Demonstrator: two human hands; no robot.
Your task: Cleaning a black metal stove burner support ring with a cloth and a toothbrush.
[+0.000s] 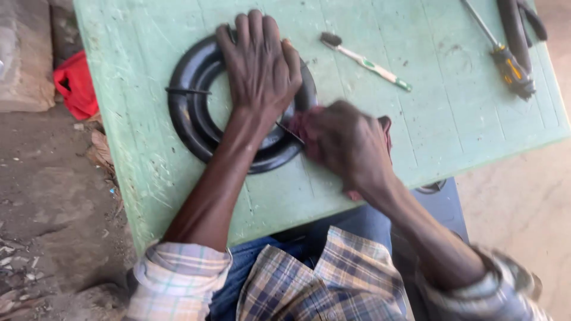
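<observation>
A person sat at a pale green worktop (452,113), seen from above by a head camera. A black coiled ring (190,113), like an electric stove heating element, lay flat towards the worktop's left side, nearer its near edge than its far one. The left hand (262,65) lay spread and flat on top of the ring's right half, fingers pointing to the far edge, pressing it down rather than gripping it. The right hand (348,142) was blurred, curled closed around a reddish cloth (300,125) at the ring's near right rim, close to the worktop's near edge.

The ring looked rigid and metallic, probably fairly weighty, smooth and perhaps slick on its curved bands; it seemed best held by pressing flat from above or hooking fingers through the open centre. A thin bar crossed its left side. The cloth looked soft and limp.

A toothbrush (366,59) with a white and green handle lay beyond the right hand. A screwdriver (505,59) and a dark tool lay by the far right corner. No containers were visible.
</observation>
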